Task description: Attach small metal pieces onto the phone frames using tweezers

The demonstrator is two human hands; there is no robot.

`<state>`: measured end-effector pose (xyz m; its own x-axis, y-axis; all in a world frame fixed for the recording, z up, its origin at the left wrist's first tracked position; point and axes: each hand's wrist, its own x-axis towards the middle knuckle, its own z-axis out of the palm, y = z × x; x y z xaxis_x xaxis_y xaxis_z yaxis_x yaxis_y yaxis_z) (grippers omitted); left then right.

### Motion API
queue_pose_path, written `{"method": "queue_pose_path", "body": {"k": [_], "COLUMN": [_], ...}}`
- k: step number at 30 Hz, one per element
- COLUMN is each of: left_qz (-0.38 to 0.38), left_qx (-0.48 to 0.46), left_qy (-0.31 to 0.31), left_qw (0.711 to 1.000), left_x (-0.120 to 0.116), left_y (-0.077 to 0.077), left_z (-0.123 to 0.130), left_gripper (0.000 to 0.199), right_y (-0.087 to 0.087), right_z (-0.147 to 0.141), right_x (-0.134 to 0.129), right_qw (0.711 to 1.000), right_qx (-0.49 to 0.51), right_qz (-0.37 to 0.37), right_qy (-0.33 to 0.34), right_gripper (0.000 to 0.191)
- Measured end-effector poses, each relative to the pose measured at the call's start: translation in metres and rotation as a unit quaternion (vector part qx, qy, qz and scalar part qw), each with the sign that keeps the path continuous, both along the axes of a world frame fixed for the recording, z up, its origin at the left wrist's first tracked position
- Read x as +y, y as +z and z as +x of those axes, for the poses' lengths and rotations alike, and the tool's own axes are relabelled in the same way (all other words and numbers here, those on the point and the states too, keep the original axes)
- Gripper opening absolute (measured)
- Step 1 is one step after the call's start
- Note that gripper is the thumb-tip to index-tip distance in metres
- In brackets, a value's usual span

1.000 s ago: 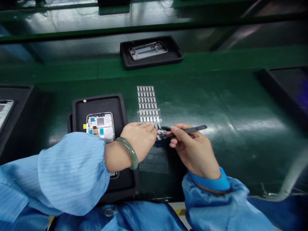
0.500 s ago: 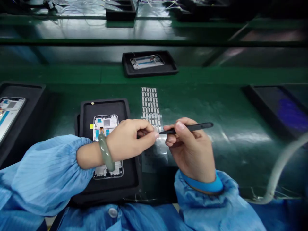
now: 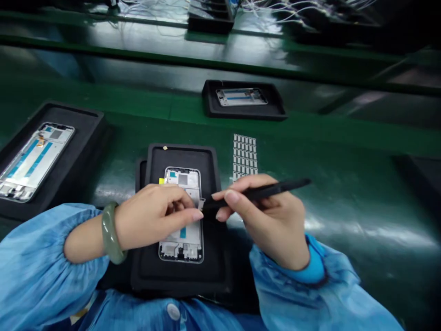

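Head view: green workbench (image 3: 347,202), left hand (image 3: 151,223) curled, right hand (image 3: 272,225) gripping black tweezers (image 3: 272,191).

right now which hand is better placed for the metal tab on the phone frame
Probably the right hand: its black tweezers reach the tab, while the left hand's bare fingers sit beside it.

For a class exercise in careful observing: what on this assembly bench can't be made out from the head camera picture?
Head view:
Middle of the phone frame: hidden by the left hand.
Tip of the tweezers: blurred against the dark tray.
Lower end of the metal-tab sheet: hidden by the right hand.
Far tray stack: cut off by the top edge.
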<state>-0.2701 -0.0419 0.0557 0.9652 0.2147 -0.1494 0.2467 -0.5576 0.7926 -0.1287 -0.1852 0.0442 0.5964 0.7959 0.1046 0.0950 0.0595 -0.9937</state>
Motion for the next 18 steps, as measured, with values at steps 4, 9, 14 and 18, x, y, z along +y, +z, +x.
{"method": "queue_pose_path", "body": {"k": [4,9,14,18], "left_qz": [0.227,0.266,0.279,0.27], "left_qx": [-0.11,-0.1,-0.108,-0.106], "left_qy": [0.043,0.04,0.064,0.072], "left_qw": [0.967,0.958,0.952,0.954], "left_x": [0.019,0.021,0.012,0.009], "left_y": [-0.024,-0.048,-0.049,-0.049], "left_z": [-0.006,-0.014,-0.024,-0.026], "left_gripper": [0.039,0.03,0.02,0.02], "right_y": [-0.009,-0.019,-0.028,-0.027], "right_z": [0.011,0.013,0.006,0.005], "right_x": [0.03,0.058,0.068,0.066], "right_qw": [0.996,0.995,0.998,0.995], "right_qx": [0.076,0.086,0.041,-0.023], "right_qz": [0.006,-0.024,-0.05,-0.094], "right_qy": [-0.037,-0.034,-0.008,0.026], "right_gripper": [0.013,0.021,0.02,0.016]}}
